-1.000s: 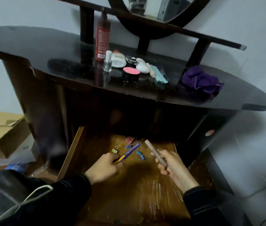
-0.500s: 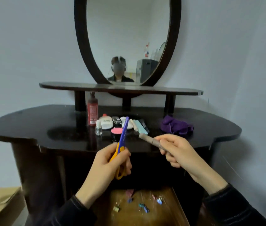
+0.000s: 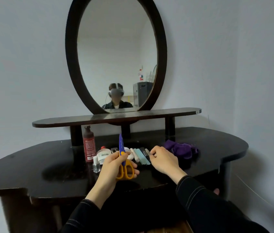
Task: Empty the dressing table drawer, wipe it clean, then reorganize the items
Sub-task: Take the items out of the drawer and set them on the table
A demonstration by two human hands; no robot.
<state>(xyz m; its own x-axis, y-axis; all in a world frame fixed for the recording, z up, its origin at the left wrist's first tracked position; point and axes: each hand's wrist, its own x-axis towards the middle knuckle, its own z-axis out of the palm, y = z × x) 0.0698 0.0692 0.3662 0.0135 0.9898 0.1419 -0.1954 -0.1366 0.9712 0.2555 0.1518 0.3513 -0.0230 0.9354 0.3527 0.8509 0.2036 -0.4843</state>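
My left hand [image 3: 114,167] grips scissors [image 3: 122,158] with a blue blade and orange handles, blade pointing up, above the dark tabletop [image 3: 32,167]. My right hand [image 3: 164,161] is low at the right end of a row of small items [image 3: 139,155] on the tabletop. Its curled fingers pinch a beige stick [image 3: 147,151], of which only the tip shows. A sliver of the open wooden drawer [image 3: 166,230] is visible at the bottom edge, mostly hidden by my sleeves.
A red bottle [image 3: 89,147], a small clear bottle [image 3: 96,163] and a white jar [image 3: 105,155] stand left of the row. A purple cloth [image 3: 181,149] lies to the right. Behind are a low shelf [image 3: 116,117] and an oval mirror [image 3: 116,54].
Both hands rose out of the drawer with the scissors and the stick. My right hand has since dropped to the row of items on the tabletop. The view tilted up.
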